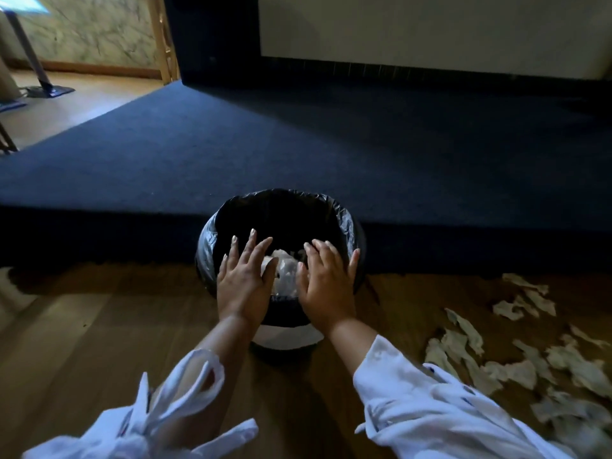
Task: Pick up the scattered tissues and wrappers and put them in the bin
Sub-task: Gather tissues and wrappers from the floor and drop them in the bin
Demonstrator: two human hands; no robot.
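Your bin (212, 250) stands against the carpeted step, white tissues (285, 271) already inside. Both hands hover over its mouth — left hand (243, 279) and right hand (326, 286) splayed, holding nothing. Drop looks done; next, reach right of the bin for the scattered tissues (510, 369).

The room is dim, and daylight enters only through the doorway (82, 61) at upper left, brightening the wood floor there. The carpeted platform (298, 144) lies in deep shadow. White sleeves (447, 409) at the bottom edge are blurred and stretched by wide-angle distortion, and detail is soft throughout.
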